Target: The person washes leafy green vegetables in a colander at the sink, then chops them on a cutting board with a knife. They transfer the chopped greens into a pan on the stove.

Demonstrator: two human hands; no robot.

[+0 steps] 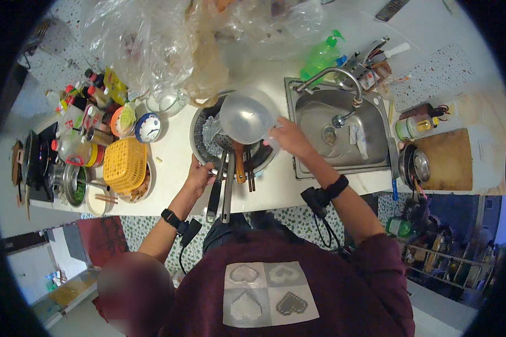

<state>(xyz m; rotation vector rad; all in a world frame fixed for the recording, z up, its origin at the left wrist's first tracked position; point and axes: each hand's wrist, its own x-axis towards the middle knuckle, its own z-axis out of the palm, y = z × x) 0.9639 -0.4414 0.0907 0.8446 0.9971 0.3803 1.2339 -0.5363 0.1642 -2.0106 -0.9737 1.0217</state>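
A round metal basin [195,145] stands on the counter in front of me, left of the sink. My left hand [201,175] grips its near left rim. My right hand [283,135] holds a translucent plastic ladle or bowl [245,116] by its side, over the basin. Inside the basin lie some clear crinkled material [211,137], a perforated skimmer [224,142] and other utensils. Their handles rest over the near rim: a black and steel handle [215,191], a steel handle [227,187], a wooden handle [240,166] and dark chopsticks [250,172]. The basin's far contents are hidden.
At right is a steel sink [293,126] with a curved faucet [354,84] and a cloth [357,141]. A cleaver [393,156] lies beyond it. At left stand a yellow plastic basket [124,162], bowls [148,127] and several bottles [74,149]. Plastic bags [152,50] hang over the counter's back.
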